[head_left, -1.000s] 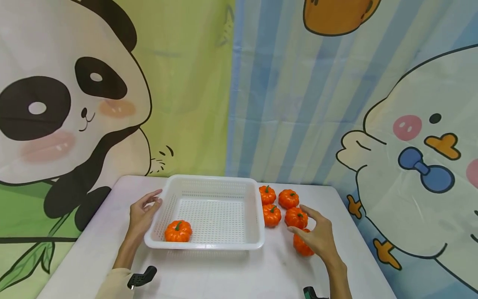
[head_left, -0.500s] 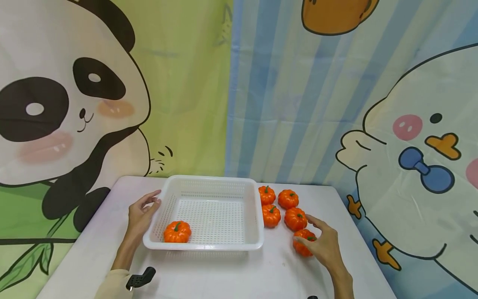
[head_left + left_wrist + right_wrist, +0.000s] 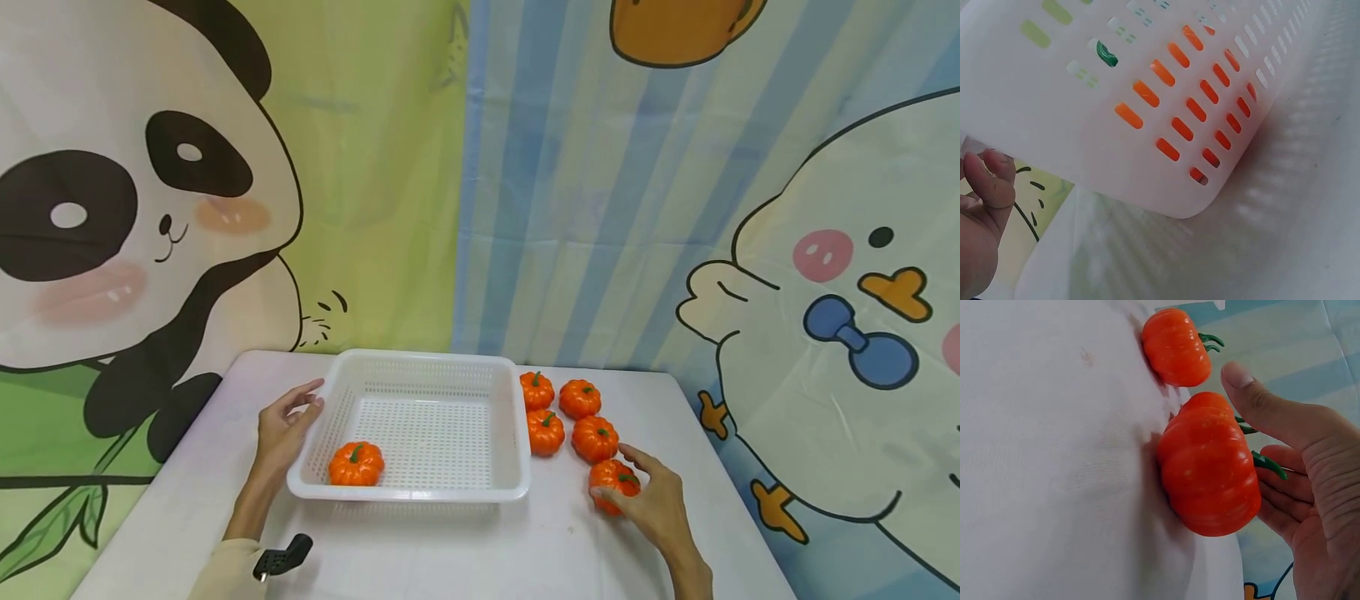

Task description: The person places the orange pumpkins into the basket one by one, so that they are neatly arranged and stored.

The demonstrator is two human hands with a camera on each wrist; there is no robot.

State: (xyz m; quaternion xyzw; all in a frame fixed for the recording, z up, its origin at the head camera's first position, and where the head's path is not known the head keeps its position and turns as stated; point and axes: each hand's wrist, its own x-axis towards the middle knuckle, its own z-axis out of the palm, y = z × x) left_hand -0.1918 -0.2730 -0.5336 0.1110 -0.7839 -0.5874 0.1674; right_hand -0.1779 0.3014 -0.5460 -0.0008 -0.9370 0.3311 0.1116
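Observation:
Beside the left wall of a white perforated plastic basket [image 3: 435, 493] is my left hand [image 3: 281, 429], its fingertips right at the rim with relaxed fingers. The left wrist view shows those fingers [image 3: 988, 181] at the basket's edge. One orange toy pumpkin [image 3: 356, 465] with a green stem sits in the basket's near left corner. On the right, my right hand [image 3: 656, 500] spreads its thumb and fingers around the nearest pumpkin [image 3: 611, 477] on the table. In the right wrist view, the thumb stands apart from that pumpkin [image 3: 1210, 469], and the other fingers are partly hidden behind it.
Several more pumpkins stand right of the basket: one behind the nearest [image 3: 595, 439], one at the back [image 3: 580, 399] and others along the basket's right wall [image 3: 545, 432]. The white table [image 3: 480, 554] ends at a cartoon curtain [image 3: 525, 208].
My right hand has moved toward me and slightly right, from over the two nearer pumpkins to around the nearest one. The left hand and basket have stayed in place.

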